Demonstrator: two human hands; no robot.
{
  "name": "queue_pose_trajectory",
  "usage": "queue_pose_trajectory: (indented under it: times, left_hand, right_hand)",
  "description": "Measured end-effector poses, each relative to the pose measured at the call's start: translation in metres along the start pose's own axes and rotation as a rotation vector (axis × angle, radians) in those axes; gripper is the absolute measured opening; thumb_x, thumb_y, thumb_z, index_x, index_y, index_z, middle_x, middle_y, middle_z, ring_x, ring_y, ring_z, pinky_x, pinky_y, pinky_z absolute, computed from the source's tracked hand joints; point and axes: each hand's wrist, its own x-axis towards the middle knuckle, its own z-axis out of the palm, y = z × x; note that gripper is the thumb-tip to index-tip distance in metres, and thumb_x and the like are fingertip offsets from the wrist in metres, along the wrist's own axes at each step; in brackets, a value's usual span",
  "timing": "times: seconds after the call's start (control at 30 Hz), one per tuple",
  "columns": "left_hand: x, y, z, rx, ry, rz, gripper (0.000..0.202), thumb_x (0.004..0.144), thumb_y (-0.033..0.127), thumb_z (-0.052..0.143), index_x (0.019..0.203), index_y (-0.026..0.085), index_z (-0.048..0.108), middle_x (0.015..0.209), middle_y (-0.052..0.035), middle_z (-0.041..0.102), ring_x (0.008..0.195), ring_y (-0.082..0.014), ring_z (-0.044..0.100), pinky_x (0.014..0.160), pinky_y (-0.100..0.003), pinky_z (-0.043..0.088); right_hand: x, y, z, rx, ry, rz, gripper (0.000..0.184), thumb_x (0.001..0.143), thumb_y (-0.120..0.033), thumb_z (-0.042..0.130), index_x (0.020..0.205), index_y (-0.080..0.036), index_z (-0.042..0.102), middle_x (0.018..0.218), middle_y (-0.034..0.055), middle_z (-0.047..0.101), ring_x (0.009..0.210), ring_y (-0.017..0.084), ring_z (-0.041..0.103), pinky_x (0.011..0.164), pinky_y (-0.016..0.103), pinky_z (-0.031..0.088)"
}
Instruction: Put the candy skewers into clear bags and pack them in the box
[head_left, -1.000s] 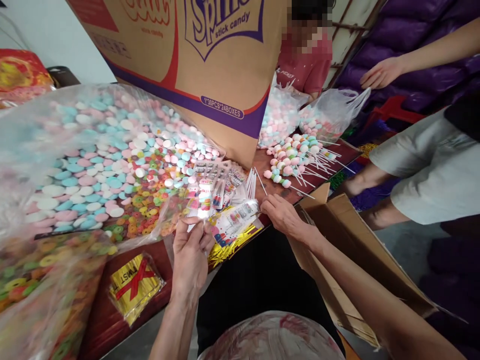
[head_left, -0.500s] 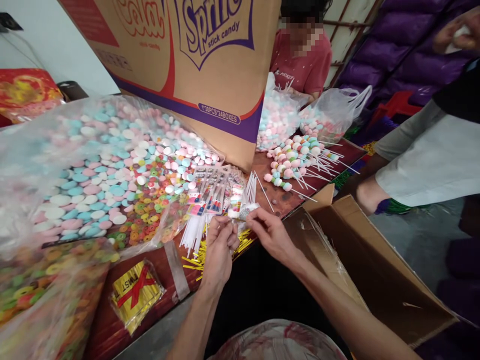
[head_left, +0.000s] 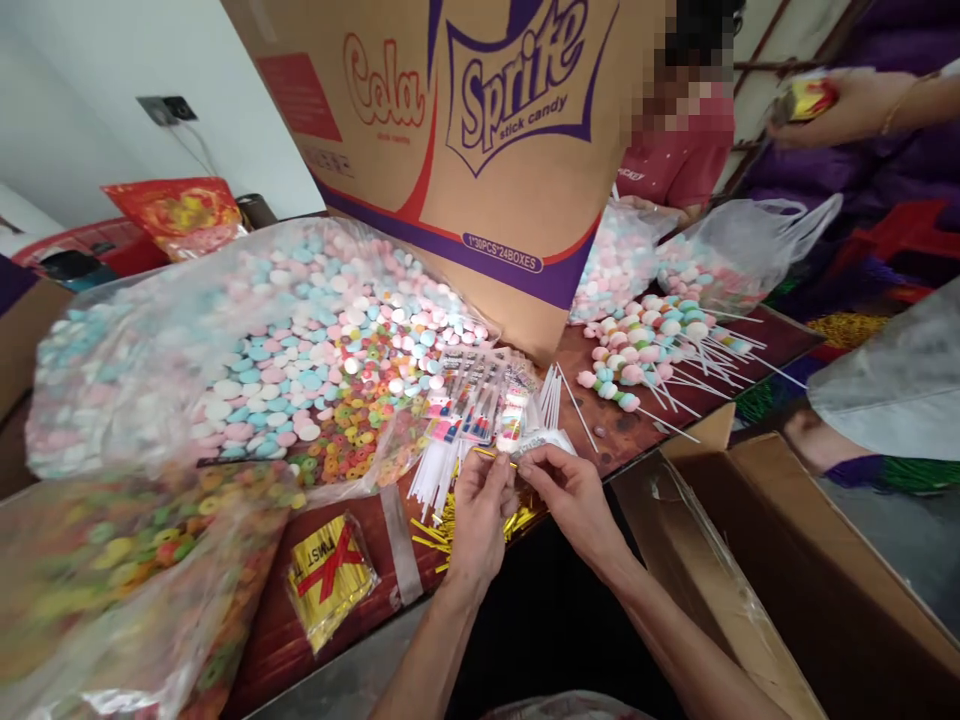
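Observation:
My left hand (head_left: pixel 484 505) is closed in a pinch at the lower end of a wrapped candy stick (head_left: pixel 511 412), with a thin gold twist tie (head_left: pixel 489 453) between its fingertips. Close on its right, my right hand (head_left: pixel 574 490) has thumb and forefinger pinched on a clear printed wrapper (head_left: pixel 546 440) joined to that stick. Its other fingers are curled. Behind the hands lie printed wrappers with white sticks (head_left: pixel 439 470). Loose gold twist ties (head_left: pixel 431 535) are spread beneath, partly hidden by my hands. Bare white sticks (head_left: pixel 551 398) lie to the right.
A tall carton (head_left: pixel 420 190) stands behind a big bag of marshmallows (head_left: pixel 255 380) and gummy rings. Marshmallow skewers (head_left: pixel 652 345) are piled at right. A twist-tie pack (head_left: pixel 330 580) lies left. An open carton (head_left: pixel 810 560) stands lower right. Another person's hand (head_left: pixel 847 108) holds something.
The view has swung left, so things sit farther right. My hands stay together at the wrapped candy stick, and the gold tie shows more clearly. Another person's hand at upper right now holds a yellow-red item.

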Motion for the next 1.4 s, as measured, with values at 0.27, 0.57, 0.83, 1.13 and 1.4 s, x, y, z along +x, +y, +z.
queue_pose_trajectory:
  times: [0.27, 0.57, 0.83, 1.13, 1.4]
  left_hand:
    - [-0.003, 0.017, -0.012, -0.336, -0.175, -0.451, 0.043, 0.073, 0.024, 0.081, 0.072, 0.017, 0.039, 0.056, 0.0095, 0.029, 0.044, -0.0008, 0.015, 0.038, -0.01, 0.007]
    - [-0.018, 0.016, 0.004, 0.059, -0.096, -0.212, 0.037, 0.076, 0.043, 0.076, 0.08, 0.019, 0.049, 0.052, 0.0083, 0.04, 0.043, -0.004, 0.023, 0.039, -0.014, 0.015]
    - [-0.023, 0.006, 0.003, 0.45, -0.033, 0.215, 0.021, 0.08, 0.037, 0.072, 0.091, 0.019, 0.074, 0.087, -0.0059, 0.069, 0.082, -0.0163, 0.059, 0.078, -0.025, 0.045]
    - [-0.006, 0.017, -0.002, -0.162, 0.018, -0.321, 0.049, 0.051, 0.034, 0.092, 0.076, 0.015, 0.054, 0.053, 0.0084, 0.046, 0.039, 0.0013, 0.017, 0.04, -0.015, 0.009]
    - [-0.019, 0.028, 0.002, -0.207, -0.043, -0.363, 0.042, 0.064, 0.032, 0.087, 0.08, 0.017, 0.051, 0.059, 0.0083, 0.046, 0.041, 0.001, 0.02, 0.04, -0.014, 0.008]
  right_hand:
    - [-0.006, -0.001, -0.01, 0.024, -0.177, -0.039, 0.028, 0.09, -0.048, 0.058, 0.083, -0.021, 0.053, 0.078, 0.0002, 0.054, 0.07, 0.014, 0.052, 0.061, 0.024, 0.046]
    - [-0.009, -0.003, -0.015, -0.392, -0.106, -0.311, 0.014, 0.094, -0.031, 0.048, 0.083, -0.023, 0.046, 0.075, -0.0003, 0.052, 0.067, 0.015, 0.048, 0.062, 0.027, 0.045]
    - [-0.013, -0.008, -0.012, -0.341, -0.113, -0.214, 0.007, 0.095, -0.026, 0.047, 0.092, -0.022, 0.051, 0.073, -0.0017, 0.056, 0.063, 0.013, 0.051, 0.057, 0.023, 0.046]
    - [-0.012, -0.005, -0.019, -0.687, -0.052, -0.876, 0.039, 0.094, -0.009, 0.043, 0.116, -0.026, 0.07, 0.101, 0.0086, 0.073, 0.092, 0.018, 0.07, 0.077, 0.029, 0.057]
    - [0.004, -0.019, -0.027, -0.877, -0.07, -1.104, 0.029, 0.091, -0.007, 0.053, 0.106, -0.024, 0.071, 0.088, 0.0077, 0.073, 0.077, 0.018, 0.066, 0.069, 0.031, 0.052]
